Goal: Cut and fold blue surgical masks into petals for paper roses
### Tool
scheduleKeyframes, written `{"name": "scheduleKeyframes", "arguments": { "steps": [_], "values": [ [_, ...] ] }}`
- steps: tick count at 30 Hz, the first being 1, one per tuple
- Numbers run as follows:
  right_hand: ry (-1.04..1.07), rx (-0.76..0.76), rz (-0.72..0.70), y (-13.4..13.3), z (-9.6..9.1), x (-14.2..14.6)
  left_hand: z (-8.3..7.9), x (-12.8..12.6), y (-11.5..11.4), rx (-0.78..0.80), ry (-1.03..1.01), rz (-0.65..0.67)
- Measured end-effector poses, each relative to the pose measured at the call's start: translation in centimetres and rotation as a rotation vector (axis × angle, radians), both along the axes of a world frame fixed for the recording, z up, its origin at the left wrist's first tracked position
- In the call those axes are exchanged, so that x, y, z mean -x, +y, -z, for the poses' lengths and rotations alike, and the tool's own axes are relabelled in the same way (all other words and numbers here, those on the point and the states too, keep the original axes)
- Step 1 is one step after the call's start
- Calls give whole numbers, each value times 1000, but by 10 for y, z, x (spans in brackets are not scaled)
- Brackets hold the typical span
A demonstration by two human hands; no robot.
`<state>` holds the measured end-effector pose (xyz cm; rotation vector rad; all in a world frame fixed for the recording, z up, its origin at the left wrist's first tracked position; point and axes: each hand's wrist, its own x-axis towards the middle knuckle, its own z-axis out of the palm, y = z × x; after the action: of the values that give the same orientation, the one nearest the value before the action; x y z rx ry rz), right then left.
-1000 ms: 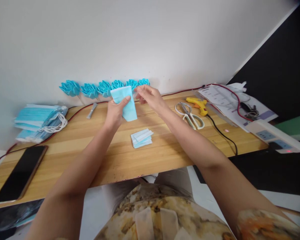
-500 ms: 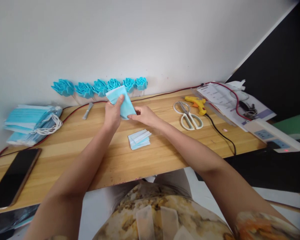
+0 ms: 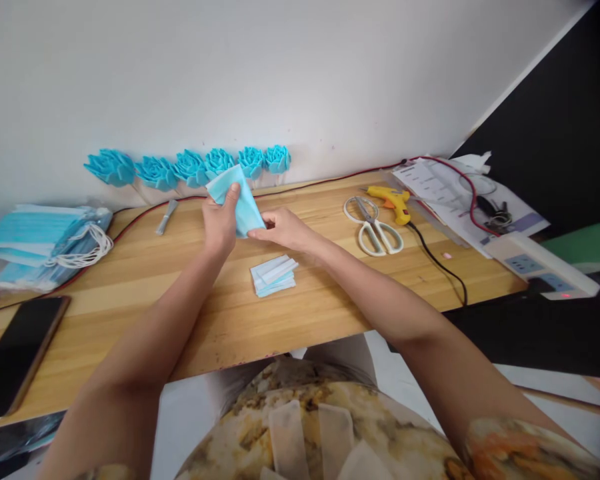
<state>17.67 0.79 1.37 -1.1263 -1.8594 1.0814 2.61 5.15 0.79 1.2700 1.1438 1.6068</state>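
A light blue piece of mask fabric [image 3: 240, 200] is held up above the wooden table [image 3: 205, 293]. My left hand [image 3: 220, 223] grips its upper left part with the thumb on top. My right hand [image 3: 283, 228] pinches its lower right corner. Just in front of my hands a small stack of cut blue and white fabric pieces [image 3: 273, 275] lies on the table.
Several blue fabric roses [image 3: 190, 167] line the wall. A pile of face masks [image 3: 45, 243] and a phone [image 3: 15, 353] lie left. Scissors [image 3: 373, 227], a yellow glue gun [image 3: 393, 200], papers [image 3: 445, 193] and a power strip [image 3: 540, 267] sit right. A small knife [image 3: 166, 217] lies behind.
My right hand came down from the fabric's top edge to its lower right corner. The fabric tilted, and the view shifted slightly.
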Motion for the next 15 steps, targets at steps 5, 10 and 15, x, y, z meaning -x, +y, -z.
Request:
{"name": "scheduleKeyframes", "arguments": {
  "steps": [5,10,15],
  "values": [
    [97,-30,-22,5,-1,-7,3,-6,-6,32,-47,-17],
    [132,-106,123,6,-2,-8,8,-11,-14,-11,-11,8],
    [186,-127,197,6,-4,-6,10,-11,-14,-1,-23,28]
  ]
}}
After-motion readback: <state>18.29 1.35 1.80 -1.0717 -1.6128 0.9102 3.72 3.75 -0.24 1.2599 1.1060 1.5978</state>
